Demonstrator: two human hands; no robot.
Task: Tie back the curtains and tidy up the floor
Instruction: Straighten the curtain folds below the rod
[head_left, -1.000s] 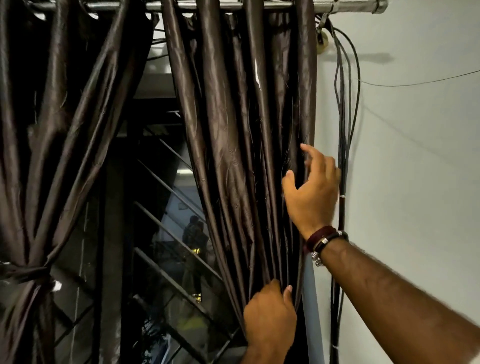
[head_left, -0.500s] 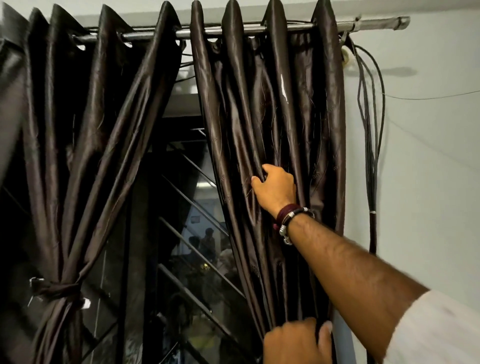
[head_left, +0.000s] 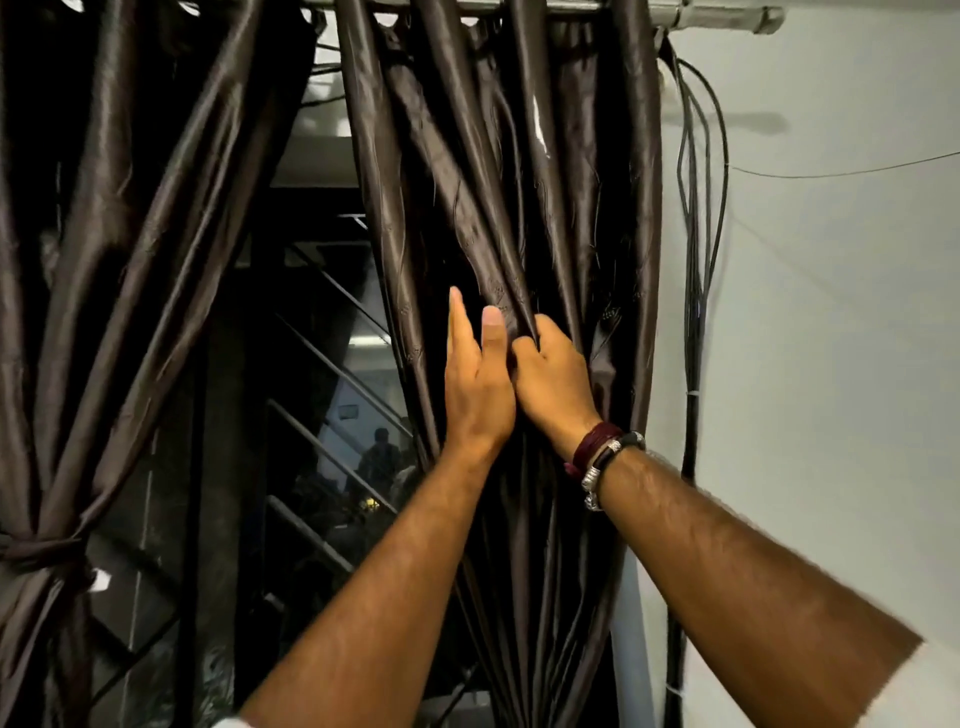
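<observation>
Fingers of the right hand (head_left: 553, 382) are curled tight and bunch up a fold of the right curtain (head_left: 498, 197) in the middle of the frame. Just beside it, touching it, the left hand (head_left: 478, 387) lies flat on the same dark cloth with its fingers straight and pointing up, holding nothing. This curtain hangs loose from the metal rod (head_left: 670, 10) along the top edge. On the right wrist sit dark bracelets (head_left: 602, 457). At the left of the frame the left curtain (head_left: 119, 249) is pulled in by a tie (head_left: 39, 548) low down. Black cables (head_left: 698, 249) hang down the white wall (head_left: 841, 338) on the right.
</observation>
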